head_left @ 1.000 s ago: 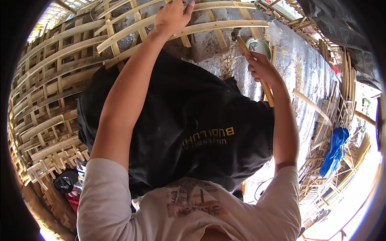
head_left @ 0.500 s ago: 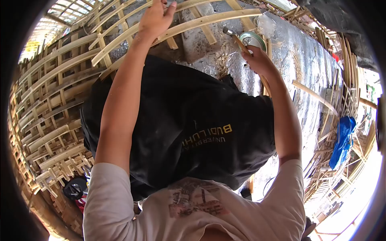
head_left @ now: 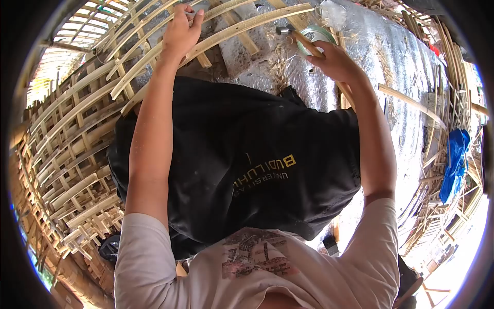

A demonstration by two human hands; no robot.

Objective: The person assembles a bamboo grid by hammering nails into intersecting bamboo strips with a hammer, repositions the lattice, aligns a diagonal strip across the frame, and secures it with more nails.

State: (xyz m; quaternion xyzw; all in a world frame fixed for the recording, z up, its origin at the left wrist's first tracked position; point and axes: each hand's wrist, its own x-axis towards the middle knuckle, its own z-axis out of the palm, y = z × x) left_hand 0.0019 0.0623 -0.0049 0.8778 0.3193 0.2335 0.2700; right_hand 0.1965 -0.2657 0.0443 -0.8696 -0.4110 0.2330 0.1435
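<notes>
My right hand is closed round the wooden handle of a hammer, whose dark metal head points up and left. Behind it lies a round green-rimmed container or roll. My left hand is at the top, over the bamboo lattice, with its fingers curled close together near a slat. Whether something small is between those fingers I cannot make out. A black cloth with yellow lettering covers my lap.
A silvery foil sheet spreads under the lattice and to the right. One loose bamboo strip lies on it. A blue cloth or bag hangs at the far right among bamboo pieces. More woven bamboo fills the left side.
The view has shifted. My left hand has moved left and slightly down in the picture. The hammer's head, hidden at first, now shows clearly, and its handle is tilted further left.
</notes>
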